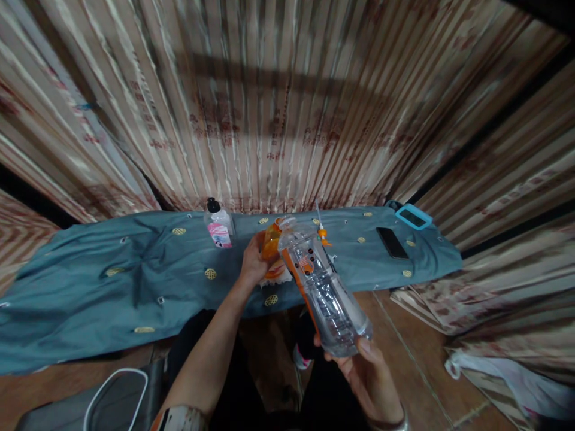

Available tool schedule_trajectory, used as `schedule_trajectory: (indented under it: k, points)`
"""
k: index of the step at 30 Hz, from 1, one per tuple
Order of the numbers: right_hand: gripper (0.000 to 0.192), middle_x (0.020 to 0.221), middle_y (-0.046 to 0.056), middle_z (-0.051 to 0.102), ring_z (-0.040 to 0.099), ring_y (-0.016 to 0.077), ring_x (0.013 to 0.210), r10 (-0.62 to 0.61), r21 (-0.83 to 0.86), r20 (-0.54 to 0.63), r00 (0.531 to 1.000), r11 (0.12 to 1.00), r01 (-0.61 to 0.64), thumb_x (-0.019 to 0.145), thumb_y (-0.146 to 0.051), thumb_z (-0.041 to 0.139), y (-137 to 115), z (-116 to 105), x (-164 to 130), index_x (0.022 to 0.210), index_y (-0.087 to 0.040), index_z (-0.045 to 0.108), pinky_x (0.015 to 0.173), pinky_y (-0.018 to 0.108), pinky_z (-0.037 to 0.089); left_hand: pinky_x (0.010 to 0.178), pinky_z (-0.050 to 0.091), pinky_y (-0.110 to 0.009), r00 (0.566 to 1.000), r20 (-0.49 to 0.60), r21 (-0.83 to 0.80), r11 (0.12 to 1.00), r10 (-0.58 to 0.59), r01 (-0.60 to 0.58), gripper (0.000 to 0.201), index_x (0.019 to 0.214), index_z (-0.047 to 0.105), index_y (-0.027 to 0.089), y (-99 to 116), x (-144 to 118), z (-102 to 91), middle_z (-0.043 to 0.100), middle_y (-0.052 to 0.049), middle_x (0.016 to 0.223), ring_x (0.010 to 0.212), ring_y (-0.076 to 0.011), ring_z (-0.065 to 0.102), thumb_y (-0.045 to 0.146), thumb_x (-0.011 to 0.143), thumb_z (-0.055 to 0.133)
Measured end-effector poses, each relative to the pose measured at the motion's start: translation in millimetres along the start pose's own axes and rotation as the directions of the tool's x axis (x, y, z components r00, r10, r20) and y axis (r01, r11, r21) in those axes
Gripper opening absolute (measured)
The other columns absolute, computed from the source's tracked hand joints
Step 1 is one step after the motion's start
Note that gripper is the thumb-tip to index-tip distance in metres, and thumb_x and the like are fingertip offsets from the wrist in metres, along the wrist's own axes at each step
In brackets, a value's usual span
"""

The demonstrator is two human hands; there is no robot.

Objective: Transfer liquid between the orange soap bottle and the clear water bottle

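Note:
My right hand [359,371] grips a large clear plastic bottle [330,299] with an orange-edged label near its base. That bottle is tilted, its neck pointing away and to the left. My left hand [255,260] is closed round an orange bottle [271,242], partly hidden by my fingers and the clear bottle. The two bottle necks are close together; I cannot tell whether they touch. An orange pump top [323,234] with a thin tube lies just right of them. A clear bottle with a black cap and pink label [220,227] stands to the left.
A teal patterned cloth [179,275] covers the long surface before me. On its right are a black phone [392,242] and a blue-framed device [414,216]. Striped curtains [269,108] hang behind and at both sides. A white cable [114,383] loops at lower left.

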State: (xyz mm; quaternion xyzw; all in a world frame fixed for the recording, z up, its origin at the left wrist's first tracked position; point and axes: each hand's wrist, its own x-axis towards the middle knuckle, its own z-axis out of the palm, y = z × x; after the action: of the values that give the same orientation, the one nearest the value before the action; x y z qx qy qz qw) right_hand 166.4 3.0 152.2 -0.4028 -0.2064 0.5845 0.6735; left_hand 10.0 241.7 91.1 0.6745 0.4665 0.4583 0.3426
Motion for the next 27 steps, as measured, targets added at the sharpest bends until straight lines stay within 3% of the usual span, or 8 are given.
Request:
schedule_trajectory:
  k: [4, 9, 17, 27]
  points:
    - [0.034, 0.086, 0.008, 0.087, 0.080, 0.0235, 0.074, -0.006, -0.002, -0.037, 0.999, 1.000, 0.006, 0.072, -0.044, 0.083, -0.6, -2.8, 1.1, 0.099, -0.023, 0.081, 0.062, 0.026, 0.065, 0.102, 0.049, -0.044, 1.000, -0.007, 0.009, 1.000, -0.027, 0.027, 0.062, 0.120, 0.058, 0.016, 1.5, 0.4, 0.6, 0.068, -0.012, 0.122, 0.113, -0.0283, 0.065, 0.031, 0.064, 0.079]
    - [0.047, 0.085, 0.001, 0.086, 0.080, 0.0236, 0.072, -0.049, -0.018, -0.053, 0.997, 0.999, 0.048, 0.068, -0.041, 0.088, -4.2, -5.6, 1.2, 0.112, -0.028, 0.076, 0.063, 0.028, 0.066, 0.103, 0.049, -0.044, 0.999, -0.024, 0.009, 1.000, -0.024, 0.025, 0.061, 0.119, 0.058, 0.018, 1.5, 0.3, 0.7, 0.068, -0.011, 0.120, 0.113, -0.0284, 0.065, 0.036, 0.065, 0.080]
    - [0.040, 0.092, 0.001, 0.086, 0.080, 0.0242, 0.070, -0.080, -0.044, -0.057, 0.995, 0.996, 0.078, 0.067, -0.037, 0.089, -2.5, -15.1, 4.6, 0.105, -0.032, 0.078, 0.063, 0.032, 0.067, 0.103, 0.048, -0.043, 1.000, -0.003, 0.006, 1.000, -0.011, 0.011, 0.058, 0.117, 0.059, 0.019, 2.2, 0.8, -0.1, 0.068, -0.008, 0.122, 0.113, -0.0262, 0.064, 0.037, 0.066, 0.078]
    - [0.051, 0.122, 0.003, 0.080, 0.076, 0.0295, 0.102, -0.080, -0.077, -0.039, 0.996, 0.994, 0.077, 0.074, -0.034, 0.086, -6.7, -19.3, -1.0, 0.122, -0.035, 0.070, 0.078, 0.038, 0.067, 0.100, 0.050, -0.044, 1.000, -0.004, -0.003, 1.000, -0.007, 0.007, 0.059, 0.115, 0.060, 0.018, 2.1, 1.9, -0.7, 0.070, -0.010, 0.117, 0.109, -0.0278, 0.066, 0.034, 0.063, 0.081]
